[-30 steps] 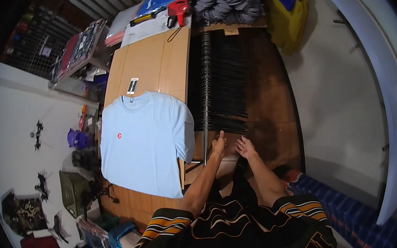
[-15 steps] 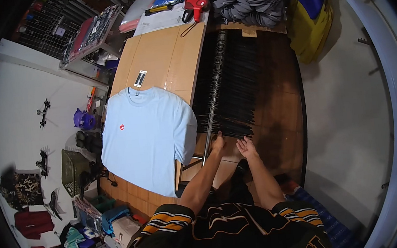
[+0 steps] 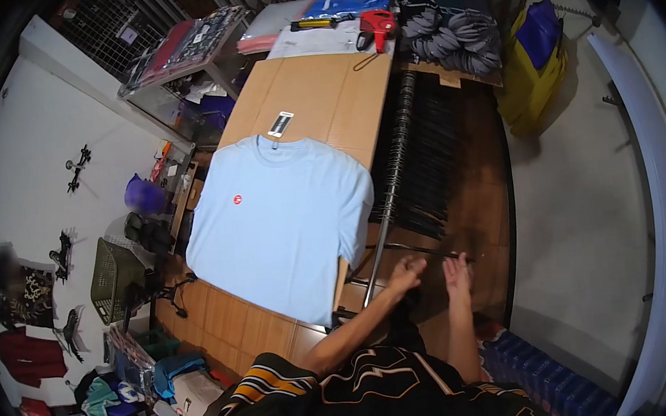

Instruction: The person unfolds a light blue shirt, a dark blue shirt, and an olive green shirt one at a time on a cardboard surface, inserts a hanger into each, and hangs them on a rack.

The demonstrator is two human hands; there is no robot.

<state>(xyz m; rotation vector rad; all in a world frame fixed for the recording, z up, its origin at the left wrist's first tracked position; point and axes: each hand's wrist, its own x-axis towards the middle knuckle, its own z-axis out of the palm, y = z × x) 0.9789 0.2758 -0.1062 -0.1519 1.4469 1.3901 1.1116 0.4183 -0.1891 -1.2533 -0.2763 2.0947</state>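
Note:
My left hand (image 3: 409,272) is closed at the near end of the garment rack, its curled fingers at a thin black hanger (image 3: 432,253) that is partly smeared by motion. To its right, my right hand (image 3: 458,276) is palm up with fingers stretched out, fingertips right at the hanger's outer end. Many more black hangers (image 3: 426,175) hang packed together on the metal rail (image 3: 398,166). Left of the rail, a light blue T-shirt (image 3: 283,229) with a small red round badge lies flat on a cardboard-covered table (image 3: 321,81). A paper tag (image 3: 281,124) rests above its collar.
At the table's far end are a red tool (image 3: 377,30), a yellow-black cutter (image 3: 314,24) and a blue plastic package (image 3: 349,3). Grey bundled items (image 3: 452,32) sit beyond the rack. A green basket (image 3: 114,277) stands at left; blue boxes (image 3: 538,377) lie at lower right.
Both hands have drawn back toward my body and to the right, away from the hanging row, with a hanger now apart from the others. The view has shifted, too.

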